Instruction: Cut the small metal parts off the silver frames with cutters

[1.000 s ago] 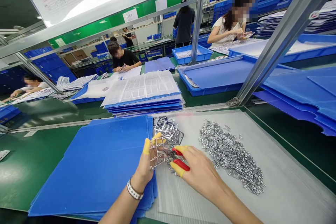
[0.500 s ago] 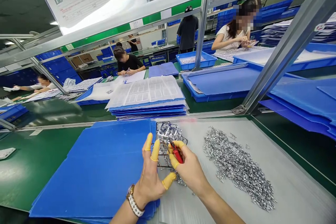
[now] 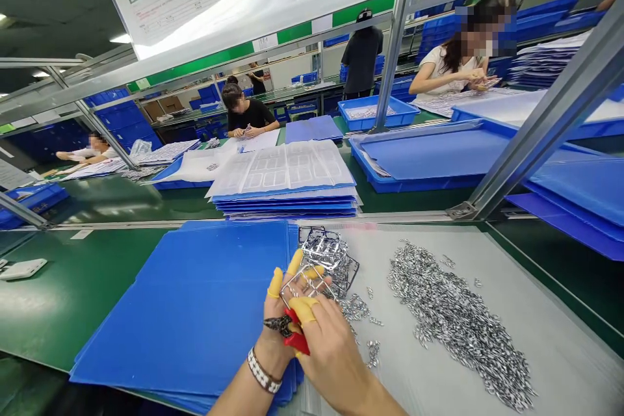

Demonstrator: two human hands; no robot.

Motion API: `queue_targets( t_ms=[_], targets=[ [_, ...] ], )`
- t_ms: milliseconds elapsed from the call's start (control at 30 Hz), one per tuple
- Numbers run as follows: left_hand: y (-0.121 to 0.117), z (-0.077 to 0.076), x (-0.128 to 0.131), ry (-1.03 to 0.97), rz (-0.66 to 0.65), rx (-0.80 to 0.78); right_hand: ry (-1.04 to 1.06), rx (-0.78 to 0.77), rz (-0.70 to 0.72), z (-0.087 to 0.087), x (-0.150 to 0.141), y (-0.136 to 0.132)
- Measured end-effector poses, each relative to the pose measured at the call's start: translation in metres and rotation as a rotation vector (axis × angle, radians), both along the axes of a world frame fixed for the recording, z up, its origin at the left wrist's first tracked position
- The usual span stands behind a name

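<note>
A silvery sprue frame [image 3: 288,287] with thin bars and small parts lies across the fingers of my left hand [image 3: 273,307], which is closed on it. Yellow finger cots cover several fingertips on both hands. Red-handled nippers [image 3: 296,340] are gripped in my right hand [image 3: 331,344], their dark jaws pointing left over my left palm. The right fingertips are against the frame's near side and partly hide it. Just behind my hands lies a pile of similar frames [image 3: 324,247]. Small loose silvery pieces [image 3: 355,307] are scattered to its right.
A large heap of small silvery parts [image 3: 458,318] lies on the clear plastic sheets [image 3: 550,312]. Blue sheets [image 3: 205,312] are stacked at left. Beyond stand a pile of layered sheets [image 3: 287,172], a blue tray [image 3: 419,162] and a slanting metal post [image 3: 531,110]. Several co-workers sit or stand farther back.
Half a second ago my left hand was spread without a frame near the pile; now it holds one. The nippers have moved left and turned their jaws leftward. More loose pieces show.
</note>
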State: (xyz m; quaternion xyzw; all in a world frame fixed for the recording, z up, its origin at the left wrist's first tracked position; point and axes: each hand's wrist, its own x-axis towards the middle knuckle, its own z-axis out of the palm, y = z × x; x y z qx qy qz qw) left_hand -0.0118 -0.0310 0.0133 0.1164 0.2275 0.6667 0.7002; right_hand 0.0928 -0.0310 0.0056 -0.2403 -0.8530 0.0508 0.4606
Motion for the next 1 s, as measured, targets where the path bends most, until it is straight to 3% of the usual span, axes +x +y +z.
queue_targets(
  t_ms=[167,300,600,800,1000],
  targets=[
    [0.005,0.003,-0.004,-0.110,-0.015,-0.040,-0.098,-0.154,-0.074,0.006,0.025,0.014],
    [0.007,0.007,-0.001,-0.121,-0.025,-0.064,-0.278,-0.168,-0.206,0.009,0.036,0.027],
    [0.012,0.002,0.005,0.056,0.061,-0.086,-0.455,-0.259,-0.273,0.016,0.025,0.030],
    [0.011,-0.009,0.000,0.152,0.104,-0.095,-0.504,-0.253,-0.290,0.017,0.022,0.030],
    [0.011,-0.011,0.000,0.203,0.127,-0.081,-0.560,-0.260,-0.308,0.019,0.022,0.031]
  ],
)
